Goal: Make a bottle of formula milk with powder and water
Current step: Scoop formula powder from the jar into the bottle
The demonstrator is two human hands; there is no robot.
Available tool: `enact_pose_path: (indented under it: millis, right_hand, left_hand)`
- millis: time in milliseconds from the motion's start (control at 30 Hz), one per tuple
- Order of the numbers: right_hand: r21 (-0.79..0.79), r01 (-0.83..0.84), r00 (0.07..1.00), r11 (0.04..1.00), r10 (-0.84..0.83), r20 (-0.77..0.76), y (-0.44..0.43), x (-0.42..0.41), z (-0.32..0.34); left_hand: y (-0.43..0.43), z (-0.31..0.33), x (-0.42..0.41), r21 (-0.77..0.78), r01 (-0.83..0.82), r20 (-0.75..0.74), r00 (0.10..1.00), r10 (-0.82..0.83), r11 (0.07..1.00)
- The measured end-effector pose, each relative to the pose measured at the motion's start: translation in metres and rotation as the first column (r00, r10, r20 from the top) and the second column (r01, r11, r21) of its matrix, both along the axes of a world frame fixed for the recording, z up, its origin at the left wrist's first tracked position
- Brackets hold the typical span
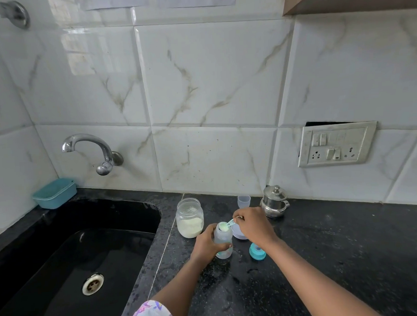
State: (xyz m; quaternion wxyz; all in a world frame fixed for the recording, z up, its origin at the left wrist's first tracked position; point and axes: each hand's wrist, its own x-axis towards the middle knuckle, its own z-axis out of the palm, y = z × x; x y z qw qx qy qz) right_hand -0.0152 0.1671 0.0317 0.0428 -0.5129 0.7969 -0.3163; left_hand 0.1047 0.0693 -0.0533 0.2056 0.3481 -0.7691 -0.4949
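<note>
A patterned sleeve [150, 315] shows at the bottom edge, with both bare forearms reaching out over the black counter [326, 248]. The left hand [206, 245] grips the bottle [223, 236], fingers curled round its lower half; the bottle stands upright on the counter, just right of the seam beside the sink [63, 255]. It is clear, its mouth is open, and whether it holds any water cannot be told. The right hand [253, 225] pinches the handle of a pale green scoop [226, 225], whose bowl sits right over the bottle's mouth and carries pale powder. Just right of the bottle lies a blue ring [257, 251], partly hidden by the right wrist. Under the right hand a pale lid [238, 235] rests on the counter. Behind and left of the bottle stands an open jar [189, 218], holding cream powder in its lower part. Farther back, near the wall, are a small clear cup [243, 201] and a lidded steel pot [275, 201]. A teal tub [54, 193] sits at the sink's far corner, below a wall tap [92, 151]. A switch plate [337, 144] hangs on the tiles to the right.
</note>
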Motion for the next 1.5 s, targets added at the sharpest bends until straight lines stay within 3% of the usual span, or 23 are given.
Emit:
enact_pose_path:
  millis: [167, 300, 500, 633, 767, 867, 967, 1033, 1133, 1233, 1267, 1333, 1433, 1500]
  right_hand:
    - [0.058, -0.196, 0.899, 0.979, 0.203, -0.388, 0.006, 0.0, -0.004]
    - [0.044, -0.29, 0.798, 0.956, 0.267, -0.541, 0.009, 0.002, -0.004]
    - [0.035, -0.346, 0.725, 0.938, 0.291, -0.624, 0.007, -0.007, -0.011]
    - [0.005, -0.384, 0.739, 0.923, 0.311, -0.597, 0.007, -0.012, -0.014]
    - [-0.136, -0.242, 0.95, 0.961, 0.206, -0.234, 0.009, -0.014, -0.01]
    - [-0.27, -0.023, 0.989, 0.963, 0.061, 0.134, 0.014, -0.017, -0.002]
    - [-0.321, 0.238, 0.828, 0.917, -0.019, 0.56, 0.012, -0.027, 0.001]
    - [-0.3, 0.338, 0.689, 0.892, -0.017, 0.725, 0.01, -0.033, -0.001]
    - [-0.238, 0.387, 0.512, 0.891, 0.007, 0.859, 0.005, -0.037, -0.008]
    - [-0.187, 0.373, 0.438, 0.909, 0.005, 0.899, -0.004, -0.037, -0.018]
    - [-0.175, 0.359, 0.452, 0.917, -0.007, 0.892, -0.007, -0.037, -0.022]
    - [-0.158, 0.305, 0.564, 0.939, -0.045, 0.824, -0.015, -0.041, -0.03]
    - [-0.057, 0.166, 0.813, 0.985, -0.104, 0.572, -0.024, -0.047, -0.039]
    - [0.064, 0.069, 0.928, 0.996, -0.087, 0.361, -0.028, -0.05, -0.043]
  left_hand:
    - [0.0, 0.002, 0.001, 0.006, 0.006, 0.021, 1.0, -0.006, 1.0]
    - [0.0, 0.002, 0.0, 0.019, 0.005, 0.019, 1.0, -0.006, 1.0]
    - [0.0, 0.002, 0.001, 0.038, 0.016, 0.017, 1.0, -0.016, 0.999]
    - [0.002, 0.005, 0.002, 0.046, 0.022, 0.018, 1.0, -0.023, 0.999]
    - [0.002, 0.01, 0.006, 0.105, 0.079, 0.009, 0.997, -0.081, 0.991]
    - [-0.002, 0.013, 0.016, 0.123, 0.09, -0.02, 0.996, -0.088, 0.988]
    - [-0.01, 0.012, 0.03, 0.049, 0.077, -0.034, 0.997, -0.075, 0.996]
    - [-0.013, 0.011, 0.039, -0.047, 0.028, -0.046, 0.999, -0.03, 0.998]
    - [-0.015, 0.01, 0.048, -0.198, -0.084, -0.086, 0.994, 0.068, 0.977]
    - [-0.016, 0.012, 0.049, -0.282, -0.183, -0.147, 0.978, 0.146, 0.942]
    - [-0.018, 0.012, 0.049, -0.293, -0.209, -0.157, 0.973, 0.168, 0.933]
    - [-0.025, 0.012, 0.048, -0.302, -0.263, -0.165, 0.961, 0.221, 0.916]
    - [-0.038, 0.012, 0.046, -0.283, -0.334, -0.143, 0.942, 0.305, 0.899]
    - [-0.044, 0.015, 0.044, -0.206, -0.348, -0.106, 0.937, 0.333, 0.915]
